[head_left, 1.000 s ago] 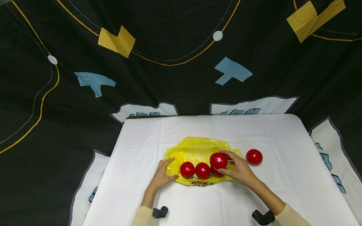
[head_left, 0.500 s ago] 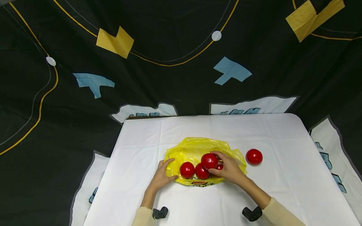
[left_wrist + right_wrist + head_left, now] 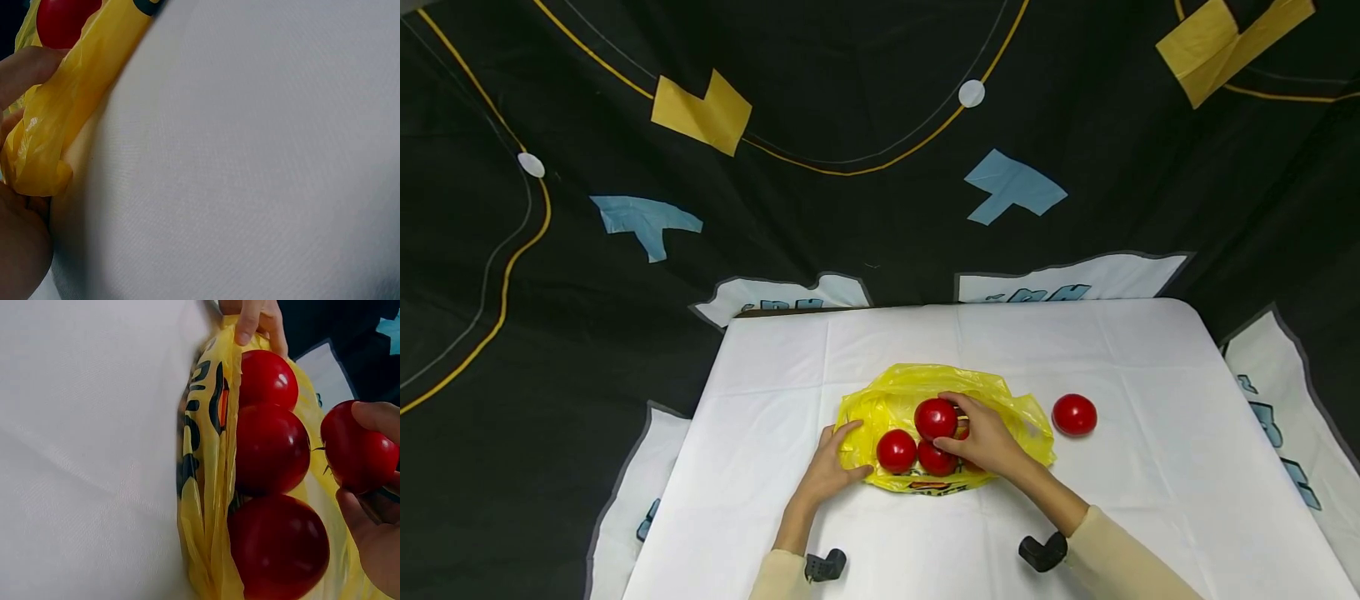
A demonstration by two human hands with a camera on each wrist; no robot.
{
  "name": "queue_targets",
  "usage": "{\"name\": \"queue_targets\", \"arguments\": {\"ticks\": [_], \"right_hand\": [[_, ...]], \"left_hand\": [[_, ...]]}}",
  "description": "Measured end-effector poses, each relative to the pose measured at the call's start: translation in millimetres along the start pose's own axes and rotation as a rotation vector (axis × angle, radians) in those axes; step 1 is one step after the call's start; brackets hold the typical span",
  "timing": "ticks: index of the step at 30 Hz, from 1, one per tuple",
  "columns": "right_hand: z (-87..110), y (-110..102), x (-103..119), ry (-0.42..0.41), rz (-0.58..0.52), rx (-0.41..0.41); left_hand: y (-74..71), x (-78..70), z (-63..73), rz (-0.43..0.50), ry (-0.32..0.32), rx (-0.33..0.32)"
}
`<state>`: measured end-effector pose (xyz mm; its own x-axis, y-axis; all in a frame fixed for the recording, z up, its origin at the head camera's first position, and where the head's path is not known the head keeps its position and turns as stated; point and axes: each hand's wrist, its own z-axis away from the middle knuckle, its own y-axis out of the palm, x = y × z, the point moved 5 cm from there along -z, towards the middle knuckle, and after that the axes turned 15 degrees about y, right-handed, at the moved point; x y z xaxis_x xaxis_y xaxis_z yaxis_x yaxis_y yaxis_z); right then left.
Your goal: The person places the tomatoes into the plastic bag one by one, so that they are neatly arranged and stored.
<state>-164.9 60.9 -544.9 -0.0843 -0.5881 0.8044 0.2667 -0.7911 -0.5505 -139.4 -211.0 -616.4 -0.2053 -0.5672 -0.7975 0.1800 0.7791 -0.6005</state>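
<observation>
A yellow plastic bag (image 3: pixel 917 382) lies spread with its mouth open, black print along its near side. Three red tomatoes rest inside in a row: the left tomato (image 3: pixel 897 452), the middle tomato (image 3: pixel 937 458) and the right tomato (image 3: pixel 278 547), which the right hand mostly hides in the head view. My right hand (image 3: pixel 988 437) grips another tomato (image 3: pixel 934 418) above the row; its green stem points show in the right wrist view (image 3: pixel 357 447). My left hand (image 3: pixel 826 475) pinches the bag's left edge between thumb and fingers.
One more tomato (image 3: pixel 1074 415) sits on the white tablecloth (image 3: pixel 1150 500) to the right of the bag. Beyond the table's far edge hangs a black cloth (image 3: pixel 850 225) with yellow and blue patches.
My right hand has moved left over the bag, carrying its tomato from above the right tomato to above the middle one. The left hand stays at the bag's edge.
</observation>
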Motion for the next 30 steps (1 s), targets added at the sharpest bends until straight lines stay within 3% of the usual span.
{"name": "queue_targets", "arguments": {"ticks": [11, 30], "right_hand": [[-9.8, 11.2, 2.0, -0.018, -0.031, 0.007], [-26.8, 34.2, 5.0, -0.03, 0.049, 0.007]], "left_hand": [[-1.1, -2.5, -0.4, -0.008, -0.016, 0.006], [0.6, -0.8, -0.5, -0.007, -0.024, 0.005]]}}
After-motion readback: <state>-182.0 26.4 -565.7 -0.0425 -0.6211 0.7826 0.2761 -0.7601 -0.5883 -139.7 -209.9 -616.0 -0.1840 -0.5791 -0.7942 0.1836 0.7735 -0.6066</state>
